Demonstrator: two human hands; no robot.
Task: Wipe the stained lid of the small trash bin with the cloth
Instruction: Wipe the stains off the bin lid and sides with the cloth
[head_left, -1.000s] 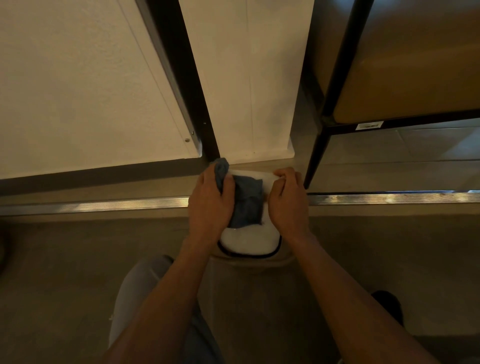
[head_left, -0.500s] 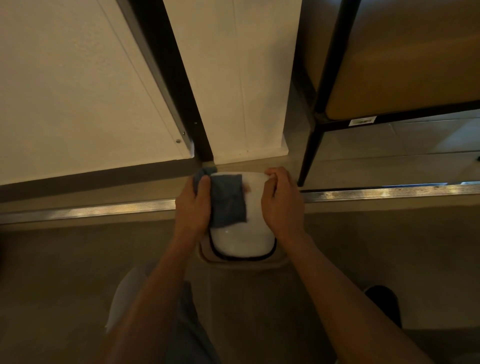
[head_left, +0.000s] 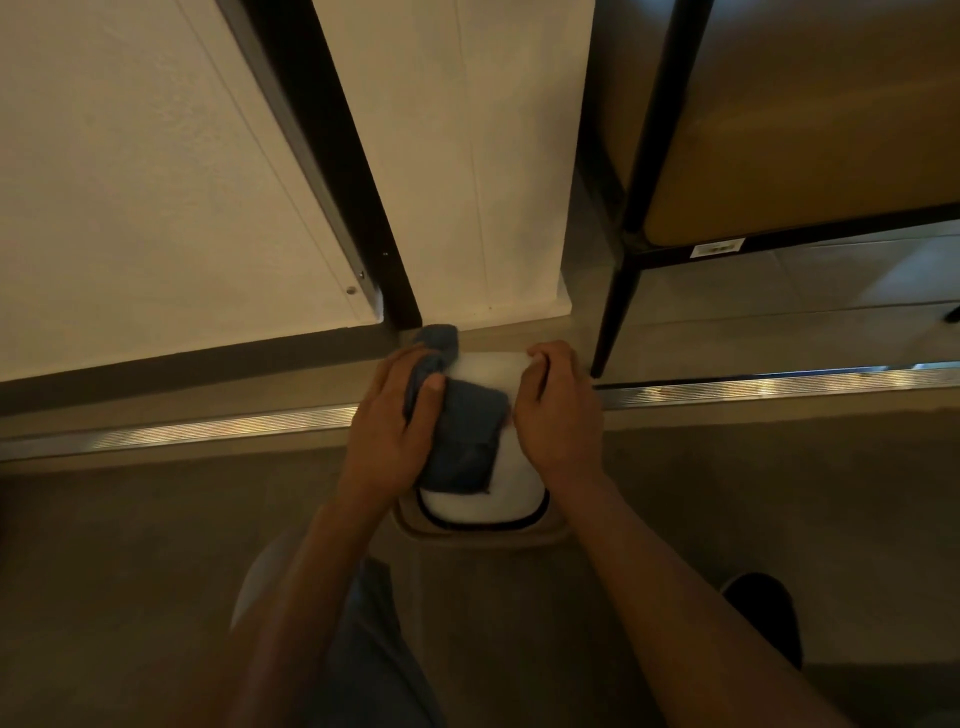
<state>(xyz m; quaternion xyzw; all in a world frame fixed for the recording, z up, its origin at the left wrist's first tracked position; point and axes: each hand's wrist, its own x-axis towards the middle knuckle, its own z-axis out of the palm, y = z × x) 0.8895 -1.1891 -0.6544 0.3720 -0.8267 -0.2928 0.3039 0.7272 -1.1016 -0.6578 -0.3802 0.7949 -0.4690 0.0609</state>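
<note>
A small beige trash bin (head_left: 467, 535) stands on the floor right below me, its white lid (head_left: 483, 499) ringed by a dark seam. A blue-grey cloth (head_left: 462, 441) lies folded over the lid's left half. My left hand (head_left: 395, 431) grips the cloth, thumb on top, and one bunched end sticks out beyond my fingers at the far side. My right hand (head_left: 558, 410) holds the lid's right edge, fingers curled over its far corner. No stain shows on the bare part of the lid.
A metal threshold strip (head_left: 208, 426) runs across the floor behind the bin. A dark door frame (head_left: 343, 171) and white panels rise beyond. A chair with dark legs (head_left: 618, 306) stands at the right. My knee (head_left: 332, 623) and a dark shoe (head_left: 763, 613) are below.
My left hand has drawn the cloth back toward me and rightward over the lid, covering the reddish spot seen earlier. The right hand keeps its hold on the lid's right edge.
</note>
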